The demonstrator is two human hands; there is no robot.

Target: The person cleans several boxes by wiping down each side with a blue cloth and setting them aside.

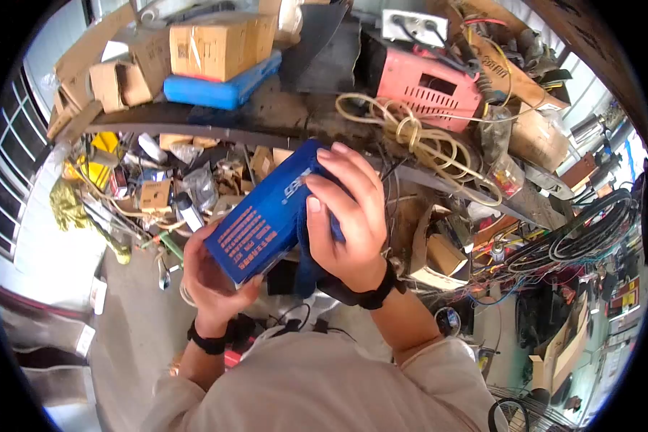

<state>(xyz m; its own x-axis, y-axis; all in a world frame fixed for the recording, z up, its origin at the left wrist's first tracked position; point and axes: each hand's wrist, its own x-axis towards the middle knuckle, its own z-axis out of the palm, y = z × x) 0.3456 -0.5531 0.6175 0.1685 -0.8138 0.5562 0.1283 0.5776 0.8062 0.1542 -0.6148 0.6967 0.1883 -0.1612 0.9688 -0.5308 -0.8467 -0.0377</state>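
A blue cardboard box (263,216) with orange printed lines and white lettering is held up at a slant in front of my chest. My left hand (219,277) is wrapped around its lower left end, thumb along the near edge. At the upper right end, my right hand (349,216) grips the box with fingers bent over the top face. Below the right palm hangs a dark blue piece (307,266); whether it is a flap of the box or cloth I cannot tell. Both wrists wear black bands. What the box contains is hidden.
Beyond the box runs a dark workbench (295,111). On it are a brown carton (223,47) atop a blue case (227,90), a pink machine (428,86) and a coiled beige cable (410,133). Clutter fills the space below; black hoses (583,230) lie at right.
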